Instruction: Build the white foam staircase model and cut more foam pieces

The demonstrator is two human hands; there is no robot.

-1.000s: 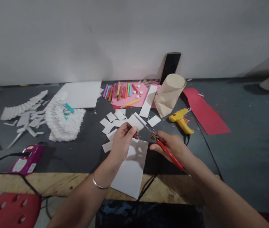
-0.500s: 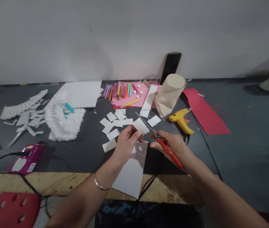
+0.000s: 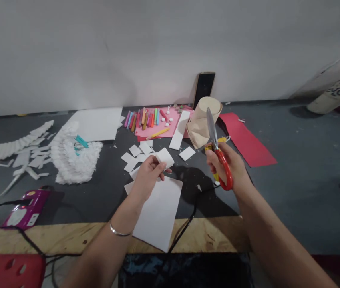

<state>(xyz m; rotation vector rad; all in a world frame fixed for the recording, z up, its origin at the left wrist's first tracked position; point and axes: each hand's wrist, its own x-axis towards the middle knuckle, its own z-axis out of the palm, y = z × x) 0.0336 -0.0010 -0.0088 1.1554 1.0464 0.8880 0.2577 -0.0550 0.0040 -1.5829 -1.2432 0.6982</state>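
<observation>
My left hand [image 3: 150,174] pinches a small white foam-like piece [image 3: 165,157] above the table. Off to the right, my right hand [image 3: 228,164] grips red-handled scissors [image 3: 224,168], their blades together and pointing up, apart from the piece. Several cut white rectangles [image 3: 130,160] lie loosely just beyond my left hand, and one more white rectangle [image 3: 187,153] lies between the hands. Below my left hand is a larger white sheet [image 3: 157,216], reaching over the table's front edge. My right hand mostly hides the yellow glue gun [image 3: 224,139].
Crayons [image 3: 142,119] and a pencil [image 3: 159,133] rest on pink paper, beside a white strip [image 3: 180,130]. A beige paper roll [image 3: 207,110] and a leaning phone [image 3: 204,86] stand behind. Red paper [image 3: 248,140] is right; a fluffy white piece [image 3: 76,156] and purple power box [image 3: 27,208] are left.
My right hand has drawn the scissors away from the white piece, to the right, and turned the blades upward. The left hand still holds its piece, slightly lower left. The view has shifted somewhat.
</observation>
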